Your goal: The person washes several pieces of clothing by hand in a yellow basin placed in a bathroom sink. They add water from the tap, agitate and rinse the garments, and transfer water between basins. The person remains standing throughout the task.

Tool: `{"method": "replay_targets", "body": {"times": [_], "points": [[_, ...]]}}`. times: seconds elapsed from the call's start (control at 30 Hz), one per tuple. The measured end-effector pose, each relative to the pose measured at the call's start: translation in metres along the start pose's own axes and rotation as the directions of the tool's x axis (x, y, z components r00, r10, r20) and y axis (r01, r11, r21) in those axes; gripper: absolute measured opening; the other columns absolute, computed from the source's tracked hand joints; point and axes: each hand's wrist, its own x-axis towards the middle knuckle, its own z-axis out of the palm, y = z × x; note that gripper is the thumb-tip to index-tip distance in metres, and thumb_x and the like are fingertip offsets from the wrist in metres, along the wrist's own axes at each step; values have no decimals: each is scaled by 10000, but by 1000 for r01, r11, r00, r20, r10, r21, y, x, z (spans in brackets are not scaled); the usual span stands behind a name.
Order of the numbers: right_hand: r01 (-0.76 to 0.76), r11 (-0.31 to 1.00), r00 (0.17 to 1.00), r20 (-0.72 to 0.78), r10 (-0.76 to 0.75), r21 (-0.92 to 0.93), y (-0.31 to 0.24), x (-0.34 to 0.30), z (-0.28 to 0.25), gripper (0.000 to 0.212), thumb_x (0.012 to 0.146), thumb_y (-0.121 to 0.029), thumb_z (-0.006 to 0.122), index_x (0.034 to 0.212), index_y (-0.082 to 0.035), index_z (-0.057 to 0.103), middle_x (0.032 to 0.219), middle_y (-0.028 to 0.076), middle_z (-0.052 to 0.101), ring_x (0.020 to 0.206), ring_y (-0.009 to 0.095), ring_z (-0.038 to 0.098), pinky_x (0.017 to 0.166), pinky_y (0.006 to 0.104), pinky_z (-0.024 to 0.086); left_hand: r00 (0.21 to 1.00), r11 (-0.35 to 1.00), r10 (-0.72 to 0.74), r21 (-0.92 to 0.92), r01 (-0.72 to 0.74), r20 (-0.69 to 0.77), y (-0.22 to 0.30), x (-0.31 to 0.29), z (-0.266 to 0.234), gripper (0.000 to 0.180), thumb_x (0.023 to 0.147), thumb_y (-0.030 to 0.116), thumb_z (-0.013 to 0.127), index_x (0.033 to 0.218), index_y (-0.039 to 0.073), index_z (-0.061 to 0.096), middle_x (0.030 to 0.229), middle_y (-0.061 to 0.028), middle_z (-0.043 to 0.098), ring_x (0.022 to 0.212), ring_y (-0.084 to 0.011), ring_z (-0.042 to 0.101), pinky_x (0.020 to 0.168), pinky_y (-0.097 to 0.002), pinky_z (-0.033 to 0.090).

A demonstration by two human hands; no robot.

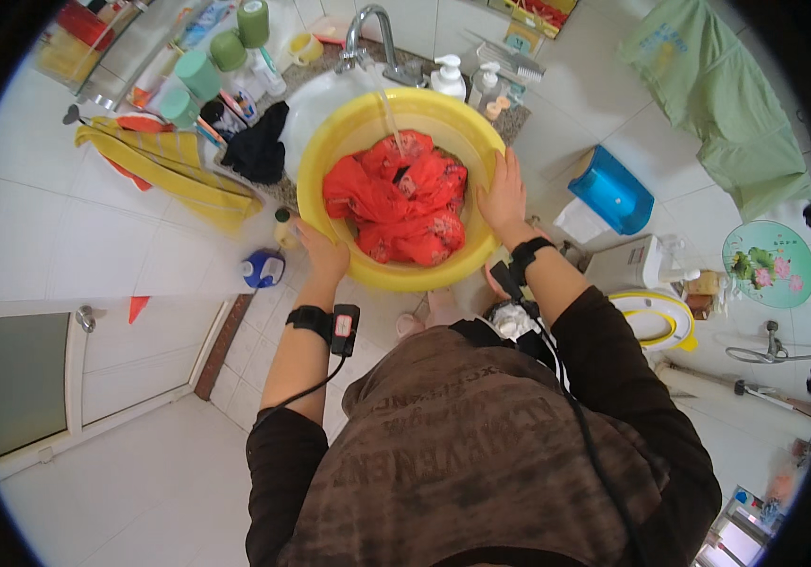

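Note:
A large yellow plastic basin (476, 266) rests over the white sink, with a bundle of red patterned cloth (405, 203) inside it. From the chrome faucet (367, 28) a thin stream of water runs down onto the cloth. My left hand (323, 250) holds the basin's lower left rim; its fingertips are partly hidden by the basin. At the opposite side, my right hand (504, 197) grips the right rim, fingers along the outer wall. Both wrists wear black straps with cables.
Green cups (199, 76) with toothbrushes and a black cloth (259, 142) lie left of the sink. White pump bottles (448, 77) stand behind the basin. A yellow striped towel (155, 161) hangs at left. To the right are a blue wall holder (613, 189) and a toilet (656, 321).

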Motion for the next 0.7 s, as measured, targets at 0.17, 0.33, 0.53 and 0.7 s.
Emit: {"method": "replay_targets", "body": {"times": [0.17, 0.33, 0.53, 0.7], "points": [[15, 998, 999, 39, -13, -58, -1, 0, -3, 735, 792, -187, 624, 1431, -123, 266, 1535, 131, 138, 1414, 295, 154, 1063, 487, 299, 1000, 1000, 18, 26, -18, -11, 3, -2, -1, 933, 730, 30, 571, 1410, -117, -52, 1438, -383, 82, 1341, -506, 133, 1130, -468, 155], [2, 998, 998, 56, 1, -57, -5, -1, -5, 704, 796, -182, 598, 1424, -144, 283, 1536, 147, 130, 1408, 311, 170, 1060, 488, 307, 997, 998, -36, 53, 32, 72, 0, 1, -4, 954, 741, 81, 583, 1402, -134, -70, 1452, -374, 47, 1353, -491, 112, 1140, -461, 127], [16, 999, 1000, 22, -15, -47, -3, -1, -3, 695, 794, -183, 587, 1420, -143, 289, 1531, 167, 132, 1397, 335, 193, 1054, 482, 316, 997, 986, -7, 167, -5, 73, -4, 5, -6, 936, 752, 103, 583, 1391, -156, -50, 1439, -384, 72, 1348, -490, 118, 1137, -461, 132], [22, 996, 1000, 18, -21, -86, -3, -1, -3, 710, 790, -195, 592, 1424, -125, 281, 1528, 183, 125, 1397, 334, 185, 1039, 467, 331, 995, 990, -9, 144, -6, 101, -3, 4, -10, 921, 763, 89, 580, 1393, -145, -49, 1425, -386, 96, 1334, -491, 147, 1130, -447, 158]]}}
